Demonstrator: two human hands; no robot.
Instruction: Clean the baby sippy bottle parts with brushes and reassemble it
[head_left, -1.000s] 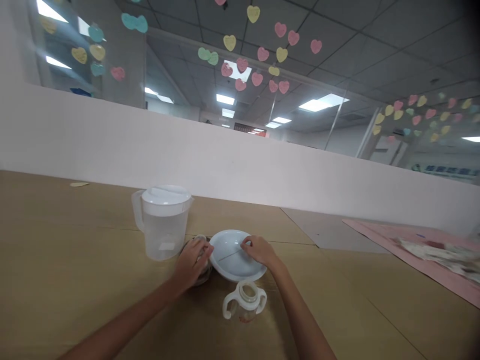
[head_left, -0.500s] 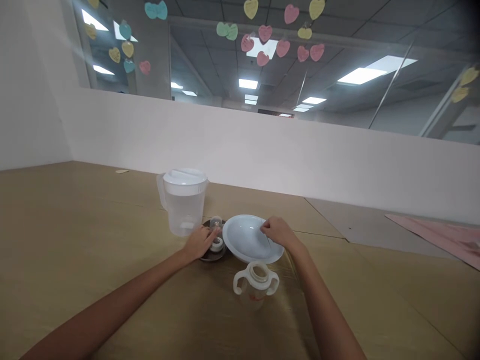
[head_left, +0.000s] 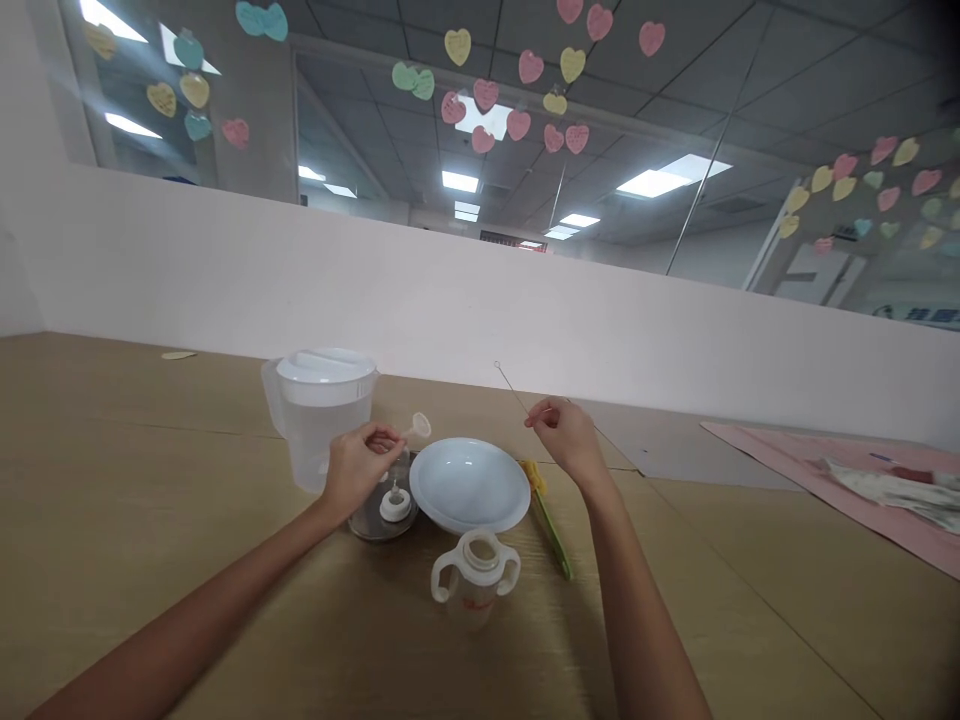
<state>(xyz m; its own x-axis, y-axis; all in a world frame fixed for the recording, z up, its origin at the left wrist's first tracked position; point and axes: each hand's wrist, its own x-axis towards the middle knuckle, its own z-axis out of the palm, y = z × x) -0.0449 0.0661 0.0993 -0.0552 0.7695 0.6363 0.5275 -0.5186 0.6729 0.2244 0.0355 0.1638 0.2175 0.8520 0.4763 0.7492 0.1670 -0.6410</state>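
My left hand (head_left: 358, 467) is raised above a small dark dish (head_left: 371, 523) and pinches a small clear straw-like piece (head_left: 417, 428) with a round end. A white ring part (head_left: 394, 505) lies in that dish. My right hand (head_left: 562, 432) is lifted to the right of the white bowl (head_left: 469, 485) and pinches a thin wire brush (head_left: 510, 386) that points up and left. A clear two-handled baby cup (head_left: 475, 578) stands open in front of the bowl.
A clear lidded pitcher (head_left: 321, 413) stands behind my left hand. A green and yellow brush (head_left: 549, 518) lies right of the bowl. A pink mat (head_left: 855, 490) with a crumpled bag lies at the far right. A low white wall (head_left: 480, 300) backs the wooden table (head_left: 150, 520).
Both hands have lifted off the table: the left has picked the clear piece up from the dish, and the right has picked the thin wire brush up from the bowl.
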